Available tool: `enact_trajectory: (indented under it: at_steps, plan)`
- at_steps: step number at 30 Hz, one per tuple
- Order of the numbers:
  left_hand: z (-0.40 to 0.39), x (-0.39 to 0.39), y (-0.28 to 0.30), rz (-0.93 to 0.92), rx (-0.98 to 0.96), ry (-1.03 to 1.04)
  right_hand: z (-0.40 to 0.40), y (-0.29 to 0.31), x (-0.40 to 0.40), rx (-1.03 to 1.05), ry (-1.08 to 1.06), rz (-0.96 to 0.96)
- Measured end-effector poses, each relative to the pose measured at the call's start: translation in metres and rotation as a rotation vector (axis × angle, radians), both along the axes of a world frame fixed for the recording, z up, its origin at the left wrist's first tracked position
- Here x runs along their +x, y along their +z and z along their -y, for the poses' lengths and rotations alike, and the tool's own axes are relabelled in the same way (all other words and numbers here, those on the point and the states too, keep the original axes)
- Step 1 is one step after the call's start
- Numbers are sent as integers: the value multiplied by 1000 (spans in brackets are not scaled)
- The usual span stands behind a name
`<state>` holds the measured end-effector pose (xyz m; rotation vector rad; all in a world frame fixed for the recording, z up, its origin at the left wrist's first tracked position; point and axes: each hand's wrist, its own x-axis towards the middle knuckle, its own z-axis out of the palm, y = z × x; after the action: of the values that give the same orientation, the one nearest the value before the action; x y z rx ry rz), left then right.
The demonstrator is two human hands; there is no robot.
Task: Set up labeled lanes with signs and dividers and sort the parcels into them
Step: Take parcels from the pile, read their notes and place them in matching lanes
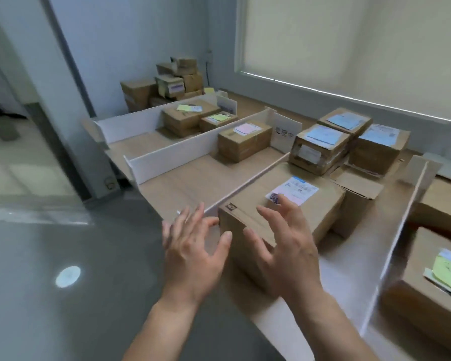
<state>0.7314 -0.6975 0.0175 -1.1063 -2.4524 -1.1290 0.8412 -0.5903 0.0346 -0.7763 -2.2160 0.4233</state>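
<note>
- The left hand (pixel 193 252) and the right hand (pixel 284 246) are both spread with straight fingers and grasp nothing; they hover at the near corner of the box (pixel 284 212), the left one beside its left face, the right one over its top.
- The box stands at the near edge of the board (pixel 182 188), in the lane between the low strip (pixel 248 185) on its left and the tall divider (pixel 401 217) on its right. Its left edge is touching or almost touching the strip; I cannot tell which.
- The box is brown cardboard with a white and pink label (pixel 293 190); the print there is too blurred to read.
- Left of the strip the lane is open wood up to one parcel (pixel 242 143) with a pink label at the far end.
- Behind the box, three parcels (pixel 349 142) with blue labels stand close together.
- A white sign (pixel 285 135) stands between these lanes; its writing is not readable.
- Right of the tall divider are parcels with green notes (pixel 448 272).
- The farthest lane holds two parcels with yellow-green notes (pixel 195 117); behind it, a pile (pixel 167 82) in the corner.
</note>
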Motion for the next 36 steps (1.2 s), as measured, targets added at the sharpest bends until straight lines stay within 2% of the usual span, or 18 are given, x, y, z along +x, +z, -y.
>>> enact_trajectory:
  at_steps: [5, 10, 16, 21, 26, 29, 34, 36]
  plan:
    - [78, -92, -3, -22, -44, 175, 62, 3, -105, 42, 118, 101]
    - [144, -171, -14, -33, -36, 291, 115, -8, -198, 42, 208, 34]
    - [192, -246, -28, -36, -35, 420, 148, -19, -288, 89, 298, 71]
    - [199, -316, -40, 39, -25, 473, 147, -27, -369, 162, 352, 64]
    - [190, -410, -50, -21, -109, 503, 136, -42, -469, 143, 410, 80]
    - [184, -474, -46, -37, -178, 502, 124, -41, -538, 136, 427, 67]
    - [157, -575, -29, -57, -183, 510, 101, -33, -637, 165, 434, 20]
    - [143, -607, -27, 3, -166, 494, 90, -33, -670, 179, 426, 48]
